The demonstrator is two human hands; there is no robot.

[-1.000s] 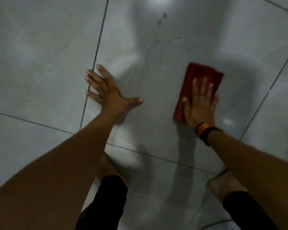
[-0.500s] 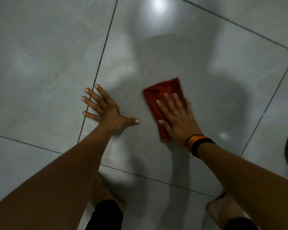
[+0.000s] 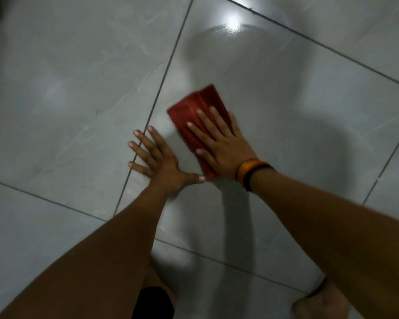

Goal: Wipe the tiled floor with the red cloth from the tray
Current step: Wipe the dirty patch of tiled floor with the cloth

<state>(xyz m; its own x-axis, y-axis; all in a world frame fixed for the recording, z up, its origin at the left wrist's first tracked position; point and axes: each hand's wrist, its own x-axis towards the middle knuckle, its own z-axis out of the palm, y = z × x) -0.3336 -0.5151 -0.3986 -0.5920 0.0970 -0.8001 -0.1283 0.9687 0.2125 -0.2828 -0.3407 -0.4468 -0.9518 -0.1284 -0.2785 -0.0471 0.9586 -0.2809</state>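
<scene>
Head view: right hand (image 3: 226, 146) lies flat, fingers spread, palm down on the folded red cloth (image 3: 195, 109), pressing it to the tiled floor (image 3: 309, 107), not curled round it. Cloth sits on the large glossy grey tile, just right of a dark grout line (image 3: 168, 65) that runs diagonally from the top edge down toward the left wrist; cloth's far end sticks out past the fingertips, its near end reaches the right wrist. Left hand (image 3: 161, 162) is open and flat on the floor, holding nothing, fingers splayed across that same grout line, thumb pointing at the cloth's near corner, touching or almost, cannot tell which. Right wrist wears an orange band (image 3: 245, 168) and a black band (image 3: 255, 174), side by side. Bright lamp reflection (image 3: 232, 20) on the tile near the top edge, with shadows of head and arms over the tile. Bare knees and dark shorts hem (image 3: 152, 302) at the bottom edge. Nothing blocks the cloth but the hand itself. No readable writing or brand anywhere.
</scene>
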